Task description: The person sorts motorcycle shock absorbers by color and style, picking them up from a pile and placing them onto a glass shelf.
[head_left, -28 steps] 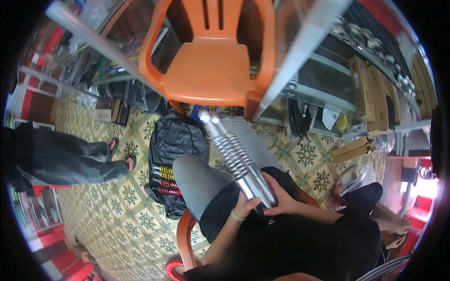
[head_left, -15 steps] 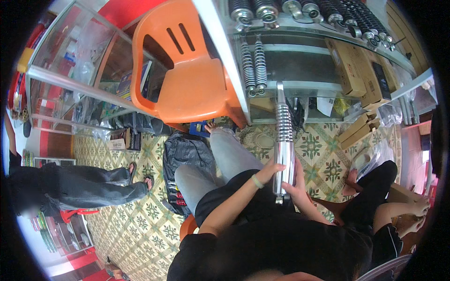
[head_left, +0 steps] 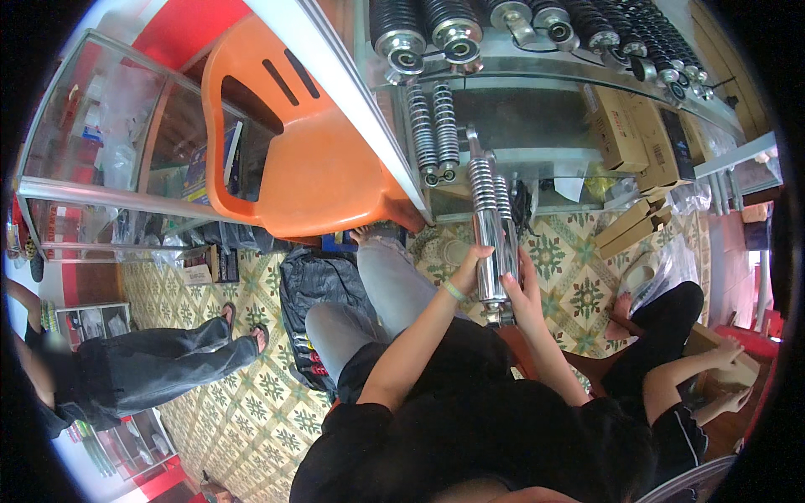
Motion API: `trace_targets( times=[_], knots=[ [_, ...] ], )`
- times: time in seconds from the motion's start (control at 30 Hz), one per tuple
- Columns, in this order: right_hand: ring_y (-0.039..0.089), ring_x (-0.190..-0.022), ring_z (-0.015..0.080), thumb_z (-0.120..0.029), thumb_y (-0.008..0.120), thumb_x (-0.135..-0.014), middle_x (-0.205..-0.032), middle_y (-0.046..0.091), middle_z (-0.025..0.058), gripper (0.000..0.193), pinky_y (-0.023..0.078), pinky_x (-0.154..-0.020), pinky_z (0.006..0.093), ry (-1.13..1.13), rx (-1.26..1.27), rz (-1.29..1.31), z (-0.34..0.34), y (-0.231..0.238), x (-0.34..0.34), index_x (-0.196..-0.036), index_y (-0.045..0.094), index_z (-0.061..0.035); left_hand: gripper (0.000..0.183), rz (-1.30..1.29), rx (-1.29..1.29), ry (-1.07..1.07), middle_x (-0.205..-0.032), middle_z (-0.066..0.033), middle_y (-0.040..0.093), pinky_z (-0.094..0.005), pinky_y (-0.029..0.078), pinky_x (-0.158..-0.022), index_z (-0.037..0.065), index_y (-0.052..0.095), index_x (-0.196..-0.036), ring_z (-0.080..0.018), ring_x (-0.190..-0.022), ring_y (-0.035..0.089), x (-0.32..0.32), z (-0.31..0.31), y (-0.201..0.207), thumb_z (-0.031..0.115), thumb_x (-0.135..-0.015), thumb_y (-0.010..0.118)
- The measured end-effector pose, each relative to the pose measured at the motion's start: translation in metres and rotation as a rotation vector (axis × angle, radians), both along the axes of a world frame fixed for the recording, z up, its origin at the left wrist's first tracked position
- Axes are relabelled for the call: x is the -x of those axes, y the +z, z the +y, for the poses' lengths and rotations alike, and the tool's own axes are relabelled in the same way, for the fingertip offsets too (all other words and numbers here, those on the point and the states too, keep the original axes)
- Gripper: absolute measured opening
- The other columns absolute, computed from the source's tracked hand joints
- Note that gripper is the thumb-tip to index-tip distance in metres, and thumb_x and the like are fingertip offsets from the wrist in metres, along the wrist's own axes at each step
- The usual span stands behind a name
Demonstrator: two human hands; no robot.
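Turned since earlier, two silver coil-spring shock absorbers [head_left: 487, 239] are gripped by fingers of the left hand [head_left: 469, 270] and right hand [head_left: 526, 293].

The glass shelf [head_left: 549, 74] bears shock absorbers [head_left: 454, 32]; the tiled floor [head_left: 231, 419], a bag [head_left: 317, 275], probably plastic.

Forearms [head_left: 419, 335] converge, left grip [head_left: 470, 272] and right grip [head_left: 527, 295] clasping side by side (thumbs [head_left: 481, 251] on top).

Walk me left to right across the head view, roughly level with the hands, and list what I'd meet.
Standing person in dark trousers, black plastic bag, left hand, pair of chrome shock absorbers, right hand, clear plastic bag, another person's hand.
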State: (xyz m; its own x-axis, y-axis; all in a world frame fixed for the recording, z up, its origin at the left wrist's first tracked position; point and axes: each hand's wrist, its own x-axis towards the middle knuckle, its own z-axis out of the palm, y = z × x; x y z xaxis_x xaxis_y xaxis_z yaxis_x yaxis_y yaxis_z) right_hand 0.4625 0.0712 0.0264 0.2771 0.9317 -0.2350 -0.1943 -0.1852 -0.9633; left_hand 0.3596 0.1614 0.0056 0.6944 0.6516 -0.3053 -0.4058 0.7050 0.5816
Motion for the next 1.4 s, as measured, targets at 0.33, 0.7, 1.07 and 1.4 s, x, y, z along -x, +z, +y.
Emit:
trace_targets(
  times=[0.33,0.7,1.07,1.4],
  knots=[
    [0.044,-0.112,0.0206,-0.014,0.049,-0.088,-0.125,0.043,0.0177,0.052,0.033,-0.094,0.0295,-0.121,0.063,-0.101,0.028,-0.001,-0.004,-0.131,0.028,0.0061,0.052,-0.17,0.088,0.06,-0.117,-0.0254,0.048,-0.0429,0.043,-0.091,0.006,0.046,-0.106,-0.0334,-0.104,0.053,-0.013,0.028,-0.02,0.034,-0.064,0.056],
    [0.051,-0.108,0.0233,-0.012,0.051,-0.085,-0.119,0.049,0.022,0.053,0.038,-0.09,0.0302,-0.135,-0.012,-0.348,0.049,-0.006,-0.014,-0.13,0.031,0.0065,0.045,-0.384,0.234,0.052,-0.119,-0.0278,0.046,-0.0479,0.035,-0.098,0.007,0.05,-0.098,-0.0363,-0.114,0.045,-0.029,0.048,-0.017,0.038,-0.065,0.05],
    [0.057,-0.079,0.0365,-0.019,0.056,-0.08,-0.09,0.054,0.0247,0.06,0.047,-0.07,0.0393,0.001,0.064,-0.87,0.057,0.002,-0.017,-0.131,0.033,-0.0003,0.059,-0.511,0.344,0.224,-0.119,-0.0298,0.044,-0.0455,0.037,-0.097,0.006,0.05,-0.082,-0.0384,-0.118,0.039,-0.041,0.047,-0.026,0.063,-0.081,0.038],
    [0.057,-0.075,0.0392,-0.02,0.057,-0.078,-0.095,0.052,0.0243,0.058,0.049,-0.061,0.0427,0.027,0.061,-0.993,0.064,-0.007,-0.013,-0.128,0.036,0.0018,0.062,-0.633,0.353,0.207,-0.128,-0.0167,0.041,-0.0429,0.035,-0.098,0.014,0.044,-0.127,-0.0322,-0.12,0.036,-0.046,0.04,-0.062,0.058,-0.085,0.033]
  ],
)
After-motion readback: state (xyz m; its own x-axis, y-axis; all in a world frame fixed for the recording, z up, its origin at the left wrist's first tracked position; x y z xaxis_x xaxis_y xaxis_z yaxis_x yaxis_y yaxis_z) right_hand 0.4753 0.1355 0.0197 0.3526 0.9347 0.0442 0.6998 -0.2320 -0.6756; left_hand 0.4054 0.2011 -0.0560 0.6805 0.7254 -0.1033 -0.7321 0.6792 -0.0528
